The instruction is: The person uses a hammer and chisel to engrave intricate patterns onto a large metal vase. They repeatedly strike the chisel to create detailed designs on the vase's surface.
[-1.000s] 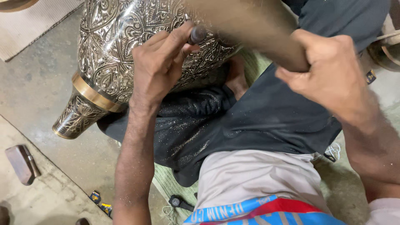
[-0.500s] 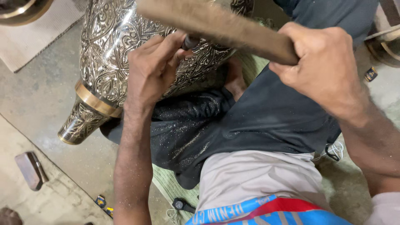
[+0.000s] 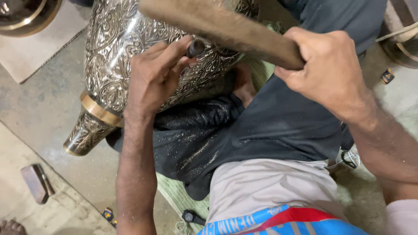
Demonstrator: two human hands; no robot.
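Observation:
A large engraved metal vase [image 3: 117,48] with a brass band lies tilted across my lap, its foot pointing down-left. My left hand [image 3: 154,74] rests on its side and pinches a short dark punch [image 3: 194,47] against the patterned surface. My right hand [image 3: 324,72] grips the end of a thick wooden mallet handle [image 3: 217,26] that reaches up-left above the punch. The mallet's head is out of view.
My legs in dark trousers [image 3: 261,126] sit on a green mat [image 3: 176,196]. A small metal block [image 3: 37,182] lies on the concrete floor at lower left. Another brass vessel [image 3: 24,17] shows at the top left corner, and a round item [image 3: 402,43] at the right edge.
The wooden handle has swung upward and leftward from low over the punch. My left hand stays on the vase with the punch. The view shifted slightly.

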